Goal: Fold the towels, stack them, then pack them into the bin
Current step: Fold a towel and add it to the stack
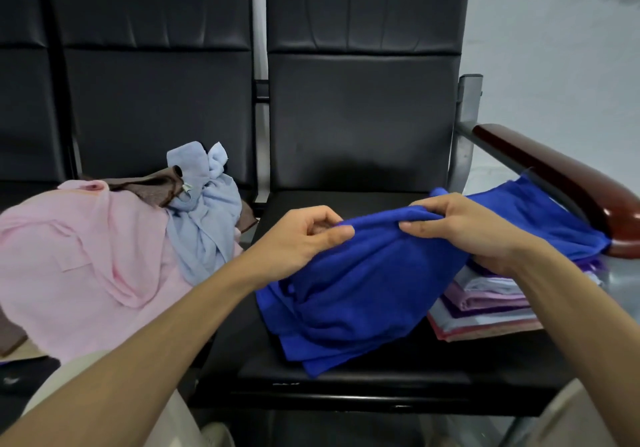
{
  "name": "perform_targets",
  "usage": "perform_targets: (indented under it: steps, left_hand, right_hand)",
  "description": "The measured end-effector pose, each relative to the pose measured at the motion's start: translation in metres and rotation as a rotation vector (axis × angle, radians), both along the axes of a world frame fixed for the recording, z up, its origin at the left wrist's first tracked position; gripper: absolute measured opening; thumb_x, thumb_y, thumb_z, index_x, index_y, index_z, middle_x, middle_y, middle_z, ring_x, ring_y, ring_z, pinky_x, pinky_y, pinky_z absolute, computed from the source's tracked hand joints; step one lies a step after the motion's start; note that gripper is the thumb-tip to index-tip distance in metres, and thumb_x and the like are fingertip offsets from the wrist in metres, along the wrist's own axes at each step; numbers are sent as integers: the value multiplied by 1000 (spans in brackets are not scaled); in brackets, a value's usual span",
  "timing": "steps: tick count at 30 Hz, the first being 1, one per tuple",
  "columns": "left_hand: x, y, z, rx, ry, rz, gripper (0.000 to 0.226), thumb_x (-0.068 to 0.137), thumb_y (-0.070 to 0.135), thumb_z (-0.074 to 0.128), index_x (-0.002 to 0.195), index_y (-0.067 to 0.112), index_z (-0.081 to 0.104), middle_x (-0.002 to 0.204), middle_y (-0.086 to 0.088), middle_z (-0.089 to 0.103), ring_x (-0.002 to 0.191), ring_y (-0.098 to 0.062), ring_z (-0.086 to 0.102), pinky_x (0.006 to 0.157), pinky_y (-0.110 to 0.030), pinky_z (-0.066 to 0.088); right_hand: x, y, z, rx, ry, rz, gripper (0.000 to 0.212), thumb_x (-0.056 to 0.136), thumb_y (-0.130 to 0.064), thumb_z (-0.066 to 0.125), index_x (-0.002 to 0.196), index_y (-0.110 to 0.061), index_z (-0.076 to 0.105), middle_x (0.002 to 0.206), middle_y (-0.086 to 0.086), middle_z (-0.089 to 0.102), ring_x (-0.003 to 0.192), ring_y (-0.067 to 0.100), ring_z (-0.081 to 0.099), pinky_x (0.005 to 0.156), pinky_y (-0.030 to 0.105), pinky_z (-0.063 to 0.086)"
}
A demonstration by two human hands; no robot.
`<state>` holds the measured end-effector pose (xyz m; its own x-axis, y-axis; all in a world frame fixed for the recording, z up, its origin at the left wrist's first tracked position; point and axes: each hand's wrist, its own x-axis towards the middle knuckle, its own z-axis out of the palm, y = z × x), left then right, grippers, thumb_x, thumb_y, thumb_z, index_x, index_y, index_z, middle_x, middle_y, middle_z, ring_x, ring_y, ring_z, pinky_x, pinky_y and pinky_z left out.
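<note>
Blue towel (pixel 363 291) is pinched at top edge by L hand (pixel 304 235) & R hand (pixel 460 228); edge runs side-to-side btwn them, bulk draped below.

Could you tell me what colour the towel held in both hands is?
Royal blue, plain: the towel shows best in the head view.

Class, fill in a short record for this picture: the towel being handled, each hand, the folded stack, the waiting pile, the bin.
towel in hand: blue towel, bunched, draped on the black seat
left hand: pinches its raised edge
right hand: grips the same edge, further right
folded stack: right of the blue towel, partly under it
waiting pile: pink towel, light blue towel, brown towel, left of the black seat
bin: not in view
</note>
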<state>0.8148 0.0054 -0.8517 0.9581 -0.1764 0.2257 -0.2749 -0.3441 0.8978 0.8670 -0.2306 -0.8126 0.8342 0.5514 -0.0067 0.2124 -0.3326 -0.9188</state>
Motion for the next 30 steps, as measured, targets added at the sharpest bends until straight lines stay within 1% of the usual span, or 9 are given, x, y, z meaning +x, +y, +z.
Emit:
perform_targets:
  steps: [5, 7, 10, 13, 17, 19, 22, 26, 30]
  left_hand:
    - [-3, 24, 2, 505, 142, -131, 21, 79, 25, 77, 93, 13, 66, 91, -1, 70, 80, -13, 64, 71, -26, 50]
    - [-2, 42, -2, 700, 163, -96, 11, 83, 19, 72, 90, 13, 66, 83, 2, 68, 70, -11, 62, 63, -20, 48]
    - [-3, 71, 1, 758, 202, 62, 7, 89, 7, 61, 85, 11, 65, 73, -1, 67, 51, -12, 57, 51, -20, 46]
    - [-9, 85, 8, 522, 137, 271, 25, 91, 1, 49, 80, 17, 66, 68, 1, 66, 36, -11, 46, 44, -22, 40]
    - [-3, 79, 11, 53, 110, 480, 25, 94, 6, 45, 94, 12, 69, 73, -11, 53, 34, -11, 34, 41, -21, 29]
    - [7, 75, 9, -198, 163, 553, 25, 95, 4, 42, 94, 5, 67, 81, -14, 49, 33, -13, 34, 38, -19, 27]
    - [24, 68, 5, -390, 203, 643, 25, 97, 4, 38, 102, 2, 62, 93, -16, 67, 53, -23, 67, 48, -24, 54]
    - [44, 57, 14, -416, -114, 762, 24, 92, -1, 44, 86, 15, 62, 93, -9, 67, 92, -24, 67, 85, -39, 57]
    - [37, 43, 44, -663, -437, 604, 24, 92, -4, 48, 91, 15, 62, 107, -4, 69, 99, -19, 65, 86, -30, 55]
  right_hand:
    - [1, -4, 6, 100, 12, -108, 16, 90, -11, 60, 83, -13, 74, 88, 8, 74, 82, 20, 70, 72, 26, 56]
    - [1, -6, 8, 151, 34, -167, 15, 91, -11, 59, 88, -14, 74, 90, 9, 75, 82, 21, 70, 71, 28, 56]
    - [5, -11, 7, 117, 11, -240, 14, 91, -12, 59, 92, -13, 73, 85, 7, 75, 75, 20, 69, 65, 32, 53]
    - [7, -8, 4, 71, -12, -230, 14, 92, -7, 57, 92, -8, 71, 76, 8, 69, 60, 14, 62, 43, 23, 47]
    - [11, 6, -7, 89, 19, -212, 16, 92, -5, 56, 86, -10, 70, 71, 4, 65, 52, 5, 57, 37, 18, 43]
    - [15, 17, -10, 116, 83, -192, 16, 93, -5, 55, 89, -9, 70, 76, 6, 67, 60, 9, 61, 41, 20, 48]
    - [28, 35, -16, 208, 142, -226, 18, 94, -1, 52, 91, -5, 69, 90, 12, 68, 81, 22, 66, 64, 33, 61]
    - [51, 52, -23, 206, -316, -467, 18, 88, -8, 54, 78, -14, 67, 75, 5, 64, 76, 16, 58, 75, 42, 54]
    - [40, 51, -6, 329, -744, -584, 23, 90, -5, 54, 96, -23, 66, 97, -5, 68, 90, 3, 60, 82, 15, 45]
